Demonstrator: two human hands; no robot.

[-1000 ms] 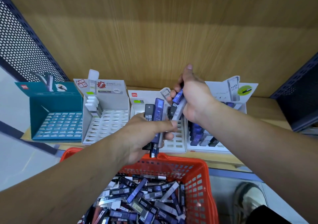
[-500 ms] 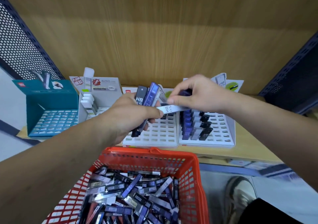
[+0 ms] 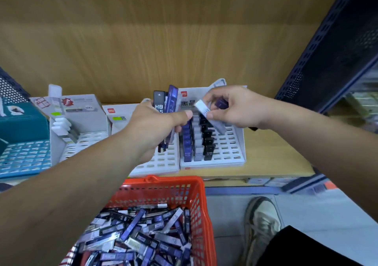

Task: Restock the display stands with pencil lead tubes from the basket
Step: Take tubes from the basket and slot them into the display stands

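My left hand [image 3: 151, 126] grips a bundle of lead tubes [image 3: 165, 102], one black marked HB and others purple, standing upright over the middle white stand [image 3: 159, 163]. My right hand [image 3: 235, 108] pinches a grey tube [image 3: 208, 115] tilted above the right white stand [image 3: 231, 153], and a purple tube [image 3: 222, 103] is tucked under its fingers. That stand holds three rows of tubes [image 3: 197, 141]: purple, grey and black. The red basket [image 3: 196, 204] below is full of loose tubes [image 3: 139, 235].
A white stand [image 3: 81, 126] with a few white tubes and a teal stand [image 3: 22, 141] sit at the left on the wooden shelf [image 3: 272, 155]. Dark perforated panels flank the shelf. A shoe [image 3: 261, 222] is on the floor at the lower right.
My right hand drew the grey tube away from the left hand's bundle and carried it rightward over the right stand. The view shifted left and down slightly.
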